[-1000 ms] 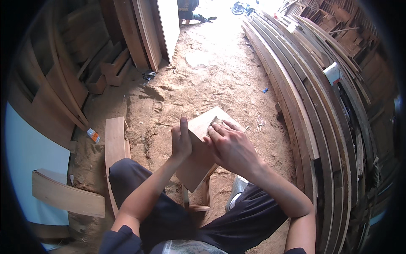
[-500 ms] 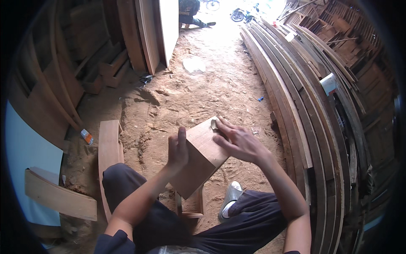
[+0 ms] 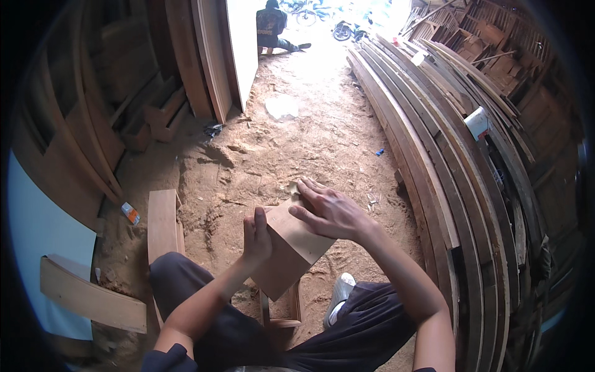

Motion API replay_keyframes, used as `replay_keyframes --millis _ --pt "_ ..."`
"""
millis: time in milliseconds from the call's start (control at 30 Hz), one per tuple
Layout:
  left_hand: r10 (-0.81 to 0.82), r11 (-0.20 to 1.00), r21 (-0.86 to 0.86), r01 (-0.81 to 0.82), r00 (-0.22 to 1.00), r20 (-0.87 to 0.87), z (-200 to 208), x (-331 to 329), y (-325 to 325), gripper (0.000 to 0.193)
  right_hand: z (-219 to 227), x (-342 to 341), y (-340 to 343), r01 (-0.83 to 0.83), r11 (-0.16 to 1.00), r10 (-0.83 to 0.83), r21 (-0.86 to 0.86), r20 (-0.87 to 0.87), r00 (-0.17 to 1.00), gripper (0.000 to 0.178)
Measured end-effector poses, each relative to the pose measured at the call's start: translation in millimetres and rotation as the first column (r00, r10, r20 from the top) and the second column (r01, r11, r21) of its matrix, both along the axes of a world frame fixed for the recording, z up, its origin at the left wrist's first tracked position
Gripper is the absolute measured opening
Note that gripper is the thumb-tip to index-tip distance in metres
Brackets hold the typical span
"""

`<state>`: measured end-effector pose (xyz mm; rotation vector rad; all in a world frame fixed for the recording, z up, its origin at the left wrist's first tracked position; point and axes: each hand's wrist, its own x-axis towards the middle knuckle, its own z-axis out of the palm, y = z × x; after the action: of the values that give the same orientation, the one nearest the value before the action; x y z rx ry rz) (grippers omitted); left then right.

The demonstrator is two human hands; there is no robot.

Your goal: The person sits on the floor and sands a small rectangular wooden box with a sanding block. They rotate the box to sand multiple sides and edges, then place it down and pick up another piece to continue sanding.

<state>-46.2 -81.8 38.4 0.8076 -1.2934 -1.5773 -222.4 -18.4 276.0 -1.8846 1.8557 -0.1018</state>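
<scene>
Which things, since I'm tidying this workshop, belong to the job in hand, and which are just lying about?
In use, it seems:
wooden box, in the left hand
small pale pad, under the right hand

Likely just lying about:
orange-and-white packet
blue scrap
stacked planks
white container on them

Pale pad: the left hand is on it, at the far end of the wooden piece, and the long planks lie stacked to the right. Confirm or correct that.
Wrong hand: the head view shows the right hand, not the left hand, on the pale pad at the far end of the wooden piece. The long planks do lie stacked to the right.
</scene>
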Motion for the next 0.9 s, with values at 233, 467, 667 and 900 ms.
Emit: replay_keyframes --millis 233,467,667,900 --pt "0.007 0.997 0.073 0.006 0.985 -0.172 11 6 2 0.086 -5 5 4 -0.097 0.984 0.120 -0.151 0.157 0.980 0.096" --pt "0.002 0.984 0.177 0.013 0.996 -0.085 45 7 5 0.086 -21 -5 14 -0.106 0.975 0.101 -0.194 -0.035 0.994 0.095" --pt "0.571 0.784 -0.382 -0.489 0.811 0.132 -25 -1 -16 0.062 -36 59 24 -0.351 0.826 0.313 -0.441 -0.159 0.936 0.102" --pt "0.089 0.991 0.112 -0.078 0.992 -0.090 19 0 -2 0.060 -22 8 14 -0.110 0.970 0.124 -0.215 0.054 0.991 0.096"
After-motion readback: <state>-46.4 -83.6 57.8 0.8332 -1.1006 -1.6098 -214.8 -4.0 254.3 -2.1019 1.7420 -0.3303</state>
